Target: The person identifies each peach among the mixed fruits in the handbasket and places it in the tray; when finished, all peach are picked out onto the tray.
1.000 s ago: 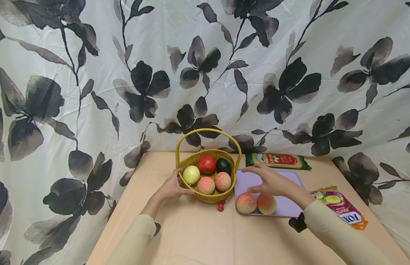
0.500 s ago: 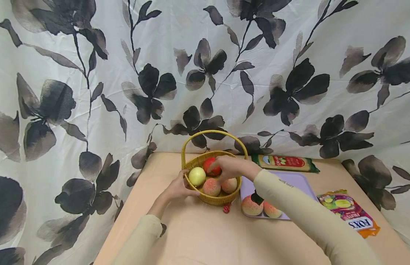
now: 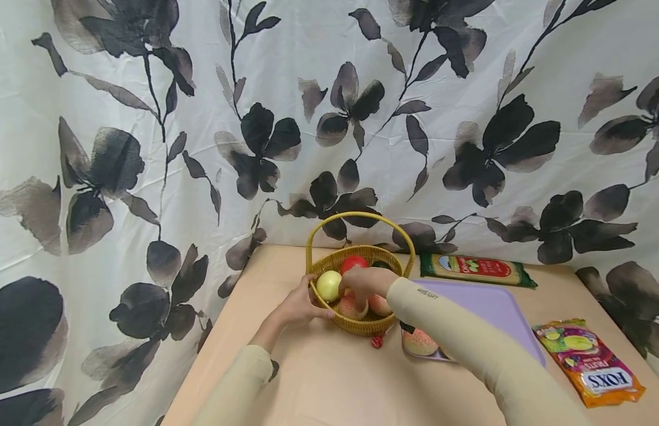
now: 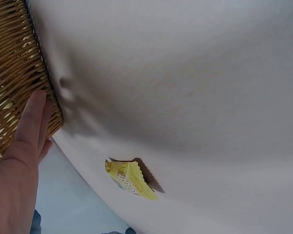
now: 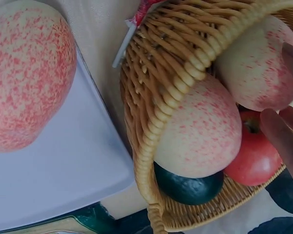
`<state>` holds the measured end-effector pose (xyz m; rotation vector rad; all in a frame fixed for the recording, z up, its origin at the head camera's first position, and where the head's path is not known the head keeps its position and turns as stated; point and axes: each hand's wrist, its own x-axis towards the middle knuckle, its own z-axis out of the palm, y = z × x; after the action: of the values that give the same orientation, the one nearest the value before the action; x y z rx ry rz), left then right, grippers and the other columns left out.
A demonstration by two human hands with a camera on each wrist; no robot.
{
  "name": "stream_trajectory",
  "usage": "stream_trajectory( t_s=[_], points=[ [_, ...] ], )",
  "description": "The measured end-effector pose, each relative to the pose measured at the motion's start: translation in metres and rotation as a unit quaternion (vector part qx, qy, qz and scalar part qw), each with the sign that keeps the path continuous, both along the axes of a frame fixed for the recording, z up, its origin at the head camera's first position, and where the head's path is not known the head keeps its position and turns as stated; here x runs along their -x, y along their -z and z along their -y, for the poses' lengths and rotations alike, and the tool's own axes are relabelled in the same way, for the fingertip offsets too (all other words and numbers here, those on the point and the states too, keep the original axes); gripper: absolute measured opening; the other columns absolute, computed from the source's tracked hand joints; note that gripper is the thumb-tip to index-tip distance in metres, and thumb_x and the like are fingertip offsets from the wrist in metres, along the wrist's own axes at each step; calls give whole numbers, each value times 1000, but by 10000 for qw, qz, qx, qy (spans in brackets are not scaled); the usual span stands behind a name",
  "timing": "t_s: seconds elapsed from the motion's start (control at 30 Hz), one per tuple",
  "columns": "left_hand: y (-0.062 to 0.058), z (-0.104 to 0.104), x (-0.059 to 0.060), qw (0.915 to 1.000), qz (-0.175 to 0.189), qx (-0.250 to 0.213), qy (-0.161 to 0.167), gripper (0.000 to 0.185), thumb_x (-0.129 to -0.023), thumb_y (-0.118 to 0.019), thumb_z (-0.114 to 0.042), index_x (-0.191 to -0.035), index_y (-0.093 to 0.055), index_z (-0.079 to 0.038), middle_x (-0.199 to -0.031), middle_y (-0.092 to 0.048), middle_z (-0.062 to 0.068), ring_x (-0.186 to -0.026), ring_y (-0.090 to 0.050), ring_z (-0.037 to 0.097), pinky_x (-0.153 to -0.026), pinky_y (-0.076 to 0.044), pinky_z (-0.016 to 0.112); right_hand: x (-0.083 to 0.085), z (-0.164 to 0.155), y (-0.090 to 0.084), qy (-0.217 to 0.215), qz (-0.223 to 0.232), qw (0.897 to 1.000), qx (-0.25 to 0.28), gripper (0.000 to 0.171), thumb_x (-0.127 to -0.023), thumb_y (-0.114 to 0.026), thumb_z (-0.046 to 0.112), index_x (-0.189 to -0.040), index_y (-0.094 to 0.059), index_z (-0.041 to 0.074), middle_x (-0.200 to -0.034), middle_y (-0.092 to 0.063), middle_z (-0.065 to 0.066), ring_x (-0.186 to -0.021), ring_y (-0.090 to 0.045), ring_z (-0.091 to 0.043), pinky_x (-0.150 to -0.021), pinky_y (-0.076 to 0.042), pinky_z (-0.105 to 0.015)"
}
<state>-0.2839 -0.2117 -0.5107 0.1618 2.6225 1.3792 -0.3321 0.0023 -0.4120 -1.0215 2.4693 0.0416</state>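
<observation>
A yellow wicker basket with a tall handle stands at the back of the table. My left hand holds its left side, the thumb along the front. In the left wrist view, its fingers lie along the woven wall. Inside the basket, my right hand grips the front-left pink-speckled peach, with fingertips on either side of it. Around it are a second peach, a red tomato-like fruit, a dark green avocado-like fruit and a pale yellow-green round fruit.
Right of the basket lies a lilac tray with a peach near its front edge, partly behind my right sleeve. Behind it is a green pasta packet; farther right, a Fox's candy bag. A lollipop and a yellow wrapped candy lie nearby.
My right hand has moved left from above the tray into the basket and down to the front-left peach. My left hand stays on the basket. The head view has shifted slightly.
</observation>
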Motion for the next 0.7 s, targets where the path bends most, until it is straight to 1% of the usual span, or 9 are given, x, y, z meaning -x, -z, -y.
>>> stream_trajectory(
  t_s=[0.13,0.2,0.33,0.5,0.57,0.7],
  points=[
    [-1,0,-1,10000,16,33,20,125,-71,-97,-44,-162,-20,-6,-160,-41,26,-150,-39,40,-121,-34,58,2,0,7,73,-6,10000,1,52,-81,-90,15,-129,-73,23,-131,-69,-1,-114,-60,-13,-110,-50,-45],
    [-1,0,-2,10000,25,72,20,124,-71,-96,-44,-162,-20,-6,-160,-41,26,-151,-39,40,-121,-33,59,3,0,10,32,-15,10000,31,52,-81,-91,14,-129,-73,23,-125,-70,1,-109,-60,-12,-108,-51,-44],
    [-2,-1,-2,9999,21,137,33,123,-72,-96,-44,-161,-21,-6,-160,-42,25,-151,-39,39,-122,-33,58,3,-1,15,-148,-59,9997,173,50,-79,-92,13,-125,-74,20,-112,-70,6,-97,-58,-10,-102,-55,-40],
    [-2,-2,-4,9999,-25,148,36,122,-72,-96,-43,-161,-22,-6,-159,-43,25,-150,-41,39,-121,-34,57,4,-1,18,-234,-18,9993,290,49,-75,-96,19,-119,-75,21,-98,-68,10,-88,-56,-10,-94,-57,-36],
    [-2,-2,-4,9999,-54,134,35,122,-72,-96,-43,-160,-22,-5,-158,-44,26,-149,-42,39,-121,-35,57,4,-2,20,-241,-20,9992,314,48,-74,-96,20,-117,-75,21,-95,-67,11,-86,-56,-9,-90,-57,-33],
    [-2,-3,-5,9999,-58,151,6,122,-72,-96,-43,-160,-22,-6,-158,-43,26,-149,-42,38,-121,-35,56,4,-3,21,-302,-17,9988,396,50,-74,-96,19,-118,-74,17,-95,-66,10,-82,-54,-9,-81,-56,-29]
  ],
)
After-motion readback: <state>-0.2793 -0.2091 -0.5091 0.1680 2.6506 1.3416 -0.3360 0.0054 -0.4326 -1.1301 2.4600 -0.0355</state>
